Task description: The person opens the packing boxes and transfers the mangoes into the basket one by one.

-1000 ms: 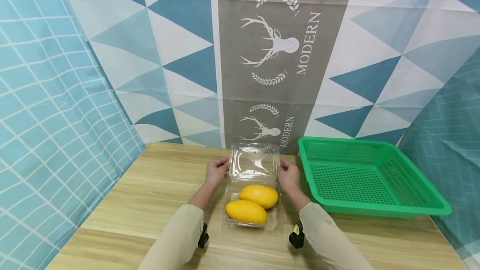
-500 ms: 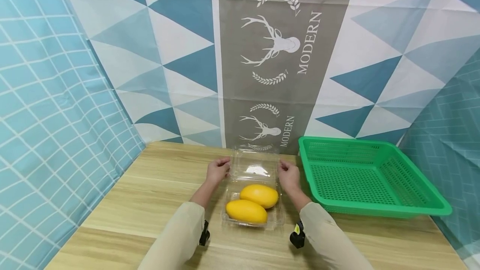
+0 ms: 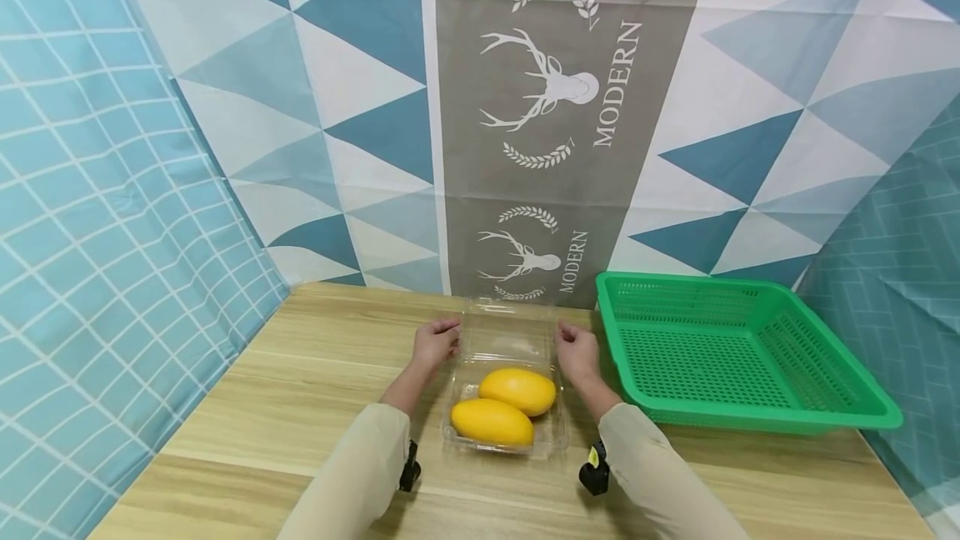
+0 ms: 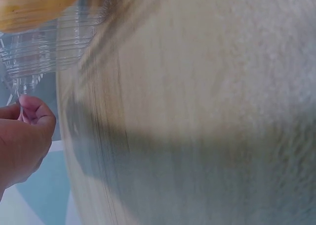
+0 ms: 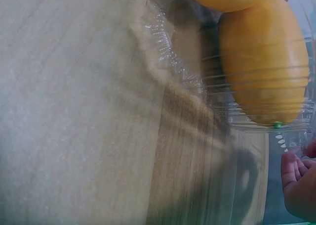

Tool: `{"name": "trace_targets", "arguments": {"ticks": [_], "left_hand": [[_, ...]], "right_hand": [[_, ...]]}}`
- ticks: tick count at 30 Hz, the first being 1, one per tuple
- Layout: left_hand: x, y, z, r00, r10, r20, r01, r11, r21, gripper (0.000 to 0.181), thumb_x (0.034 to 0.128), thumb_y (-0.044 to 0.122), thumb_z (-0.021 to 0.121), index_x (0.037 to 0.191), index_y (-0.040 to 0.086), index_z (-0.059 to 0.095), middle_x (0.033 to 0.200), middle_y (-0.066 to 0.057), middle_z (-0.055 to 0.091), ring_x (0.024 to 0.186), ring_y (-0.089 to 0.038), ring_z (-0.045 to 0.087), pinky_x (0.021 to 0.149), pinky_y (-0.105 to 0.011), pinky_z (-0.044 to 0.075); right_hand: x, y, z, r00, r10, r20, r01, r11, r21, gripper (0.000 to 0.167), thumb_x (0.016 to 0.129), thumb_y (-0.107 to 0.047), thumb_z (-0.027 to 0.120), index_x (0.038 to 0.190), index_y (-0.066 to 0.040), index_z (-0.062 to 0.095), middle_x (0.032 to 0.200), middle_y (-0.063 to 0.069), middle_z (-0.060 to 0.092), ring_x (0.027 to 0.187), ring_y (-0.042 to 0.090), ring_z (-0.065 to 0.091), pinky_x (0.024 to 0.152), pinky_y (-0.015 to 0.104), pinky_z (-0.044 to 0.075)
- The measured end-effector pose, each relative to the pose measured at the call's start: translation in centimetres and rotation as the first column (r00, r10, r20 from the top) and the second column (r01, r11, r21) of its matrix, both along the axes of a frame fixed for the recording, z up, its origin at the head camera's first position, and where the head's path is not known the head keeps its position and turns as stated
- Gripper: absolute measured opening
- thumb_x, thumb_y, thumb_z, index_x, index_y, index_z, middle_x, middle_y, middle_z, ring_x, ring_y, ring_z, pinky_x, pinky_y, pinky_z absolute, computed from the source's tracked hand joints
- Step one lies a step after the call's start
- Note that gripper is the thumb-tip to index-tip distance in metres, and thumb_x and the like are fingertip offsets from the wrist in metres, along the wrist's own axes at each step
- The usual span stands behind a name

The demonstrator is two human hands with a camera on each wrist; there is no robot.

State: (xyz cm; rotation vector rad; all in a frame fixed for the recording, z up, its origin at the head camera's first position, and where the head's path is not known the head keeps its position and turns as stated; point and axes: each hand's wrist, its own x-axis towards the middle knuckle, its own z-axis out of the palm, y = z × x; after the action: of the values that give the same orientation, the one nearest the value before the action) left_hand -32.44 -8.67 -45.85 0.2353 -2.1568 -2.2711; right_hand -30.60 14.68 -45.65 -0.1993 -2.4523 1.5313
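Two yellow oval fruits (image 3: 517, 392) lie side by side in the base of a clear plastic box (image 3: 551, 438), whose hinged lid (image 3: 508, 332) stands raised at the far side. My left hand (image 3: 435, 342) pinches the lid's left edge between thumb and fingers; in the left wrist view that hand (image 4: 27, 141) holds the thin clear rim. On the opposite edge, my right hand (image 3: 577, 351) pinches the lid too. The right wrist view has the right hand (image 5: 300, 185) at the clear edge, beyond a fruit (image 5: 264, 62) inside the box.
A green perforated basket (image 3: 720, 419) with nothing in it stands on the wooden table (image 3: 300, 390) to the right of the box. Patterned cloth (image 3: 375, 140) hangs behind the table, with blue tile-patterned cloth (image 3: 112, 215) at the left.
The lid has tilted, its glare has faded and its top edge appears slightly lower. Both hands keep their hold and have barely moved.
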Motion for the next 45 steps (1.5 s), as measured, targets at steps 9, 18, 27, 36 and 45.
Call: {"name": "trace_targets", "arguments": {"ticks": [9,18,27,36,45], "left_hand": [[-0.3,-0.2,-0.4,0.999,-0.021,0.026,0.021,1.0,-0.008,0.031,0.0922,0.001,0.052,0.119,-0.014,0.055,0.081,-0.013,0.059,0.055,-0.008,0.048,0.052,-0.017,0.043],[-0.4,-0.3,-0.7,0.999,-0.043,0.031,0.044,0.999,-0.009,0.032,0.0921,0.001,0.051,0.12,-0.015,0.053,0.079,-0.012,0.058,0.055,-0.007,0.047,0.05,-0.015,0.042],[-0.1,-0.4,-0.6,0.998,-0.053,0.044,0.054,0.998,-0.02,0.031,0.0928,0.002,0.051,0.119,-0.015,0.054,0.075,-0.009,0.056,0.055,-0.007,0.048,0.05,-0.015,0.042],[0.1,-0.3,-0.7,0.998,-0.042,0.048,0.044,0.998,-0.035,0.031,0.0917,0.001,0.051,0.117,-0.016,0.054,0.077,-0.013,0.06,0.055,-0.006,0.049,0.048,-0.014,0.042],[0.1,-0.2,-1.0,0.996,-0.042,0.078,0.044,0.999,-0.019,0.029,0.0934,0.003,0.051,0.116,-0.015,0.055,0.074,-0.009,0.059,0.055,-0.006,0.049,0.047,-0.014,0.041]], "right_hand": [[0.1,0.0,-0.3,1.0,-0.006,-0.026,0.006,1.0,0.007,0.03,0.091,-0.004,0.051,0.116,0.009,0.061,0.109,0.028,0.063,0.099,0.036,0.06,0.081,0.043,0.053],[0.1,-0.1,-0.6,1.0,-0.009,0.013,0.009,1.0,0.017,0.031,0.091,-0.004,0.05,0.117,0.008,0.061,0.112,0.026,0.062,0.101,0.035,0.06,0.081,0.041,0.053],[0.2,0.1,-0.9,0.998,-0.001,0.063,0.001,1.0,-0.004,0.031,0.093,-0.007,0.049,0.118,0.008,0.06,0.12,0.027,0.059,0.11,0.038,0.056,0.089,0.045,0.051],[0.3,0.2,-1.0,0.994,0.0,0.114,0.009,0.997,-0.072,0.032,0.093,-0.008,0.05,0.118,0.009,0.06,0.12,0.027,0.058,0.107,0.037,0.057,0.085,0.043,0.052],[0.3,0.3,-1.1,0.992,0.005,0.123,0.007,0.995,-0.096,0.032,0.092,-0.008,0.05,0.118,0.008,0.06,0.122,0.027,0.058,0.108,0.036,0.057,0.085,0.041,0.052]]}}
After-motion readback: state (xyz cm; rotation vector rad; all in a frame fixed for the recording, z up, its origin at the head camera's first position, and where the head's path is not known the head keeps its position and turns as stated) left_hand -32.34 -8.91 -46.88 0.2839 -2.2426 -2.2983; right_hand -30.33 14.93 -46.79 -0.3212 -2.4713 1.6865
